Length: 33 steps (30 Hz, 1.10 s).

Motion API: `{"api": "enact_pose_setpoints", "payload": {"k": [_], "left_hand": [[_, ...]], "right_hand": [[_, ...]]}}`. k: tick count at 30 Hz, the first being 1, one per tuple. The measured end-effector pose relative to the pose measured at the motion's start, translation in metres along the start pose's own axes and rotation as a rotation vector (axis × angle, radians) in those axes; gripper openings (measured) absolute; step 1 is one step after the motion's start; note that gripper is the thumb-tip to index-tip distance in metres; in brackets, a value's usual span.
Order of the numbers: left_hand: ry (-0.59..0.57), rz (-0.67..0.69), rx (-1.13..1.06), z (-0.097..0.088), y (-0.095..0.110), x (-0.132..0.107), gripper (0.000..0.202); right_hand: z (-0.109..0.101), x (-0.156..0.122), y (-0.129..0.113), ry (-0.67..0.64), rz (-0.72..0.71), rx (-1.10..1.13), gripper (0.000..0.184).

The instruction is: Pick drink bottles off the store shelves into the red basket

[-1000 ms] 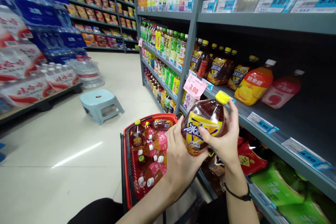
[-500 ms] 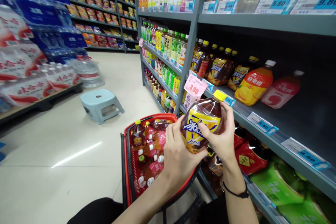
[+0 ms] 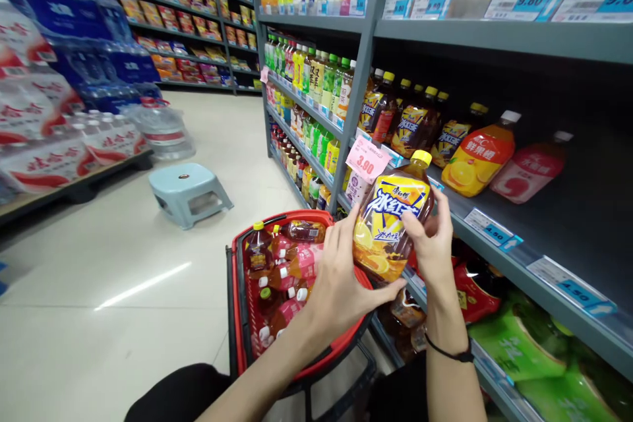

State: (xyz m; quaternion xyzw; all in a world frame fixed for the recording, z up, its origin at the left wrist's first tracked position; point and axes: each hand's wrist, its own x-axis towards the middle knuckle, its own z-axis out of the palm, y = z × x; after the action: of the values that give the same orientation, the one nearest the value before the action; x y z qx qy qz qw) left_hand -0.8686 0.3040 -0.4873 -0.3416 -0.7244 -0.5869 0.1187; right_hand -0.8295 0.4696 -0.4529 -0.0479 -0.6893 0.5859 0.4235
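A large bottle of iced tea with a yellow cap and a yellow label is held between both hands, tilted, with its label facing me. My left hand cups its lower left side, the thumb stretched along the base. On the right side my right hand grips it, thumb pressed on the label. Below and to the left stands a red shopping basket holding several drinks bottles, among them a dark bottle with a yellow cap and pink-labelled bottles.
The shelf rack on the right bears more iced tea bottles, an orange drink bottle and a pink one. A pink price tag juts out. On the floor are a blue stool and stacked water packs.
The bottle has been raised slightly and turned, so more of its label faces me. My right hand has shifted a little to the right along with it.
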Motion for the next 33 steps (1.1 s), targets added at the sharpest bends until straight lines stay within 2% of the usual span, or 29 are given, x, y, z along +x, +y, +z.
{"api": "enact_pose_setpoints", "payload": {"k": [2,6,8,10,22,28,33], "left_hand": [[-0.038,-0.052,-0.126,-0.001,0.000,0.002,0.119],[-0.163,-0.259,-0.664,0.001,0.001,0.002,0.107],[-0.189,-0.276,-0.844,0.002,0.001,0.001,0.105],[-0.201,-0.255,-0.934,0.003,0.002,0.000,0.108],[-0.238,-0.085,-1.085,0.006,0.011,-0.006,0.093],[-0.256,-0.123,-1.070,0.002,0.011,-0.006,0.097],[-0.344,-0.186,-0.993,-0.005,0.012,-0.007,0.105]], "right_hand": [[-0.002,0.002,-0.004,0.023,-0.039,-0.065,0.065],[-0.007,0.002,-0.007,-0.101,-0.102,0.018,0.058],[-0.007,0.000,-0.007,-0.115,-0.126,0.043,0.058],[-0.006,-0.003,-0.009,-0.104,-0.159,0.040,0.059],[-0.002,-0.014,-0.026,-0.057,-0.273,0.064,0.057],[-0.003,-0.012,-0.023,-0.046,-0.288,0.024,0.058],[-0.004,-0.011,-0.022,-0.026,-0.255,0.014,0.056]]}}
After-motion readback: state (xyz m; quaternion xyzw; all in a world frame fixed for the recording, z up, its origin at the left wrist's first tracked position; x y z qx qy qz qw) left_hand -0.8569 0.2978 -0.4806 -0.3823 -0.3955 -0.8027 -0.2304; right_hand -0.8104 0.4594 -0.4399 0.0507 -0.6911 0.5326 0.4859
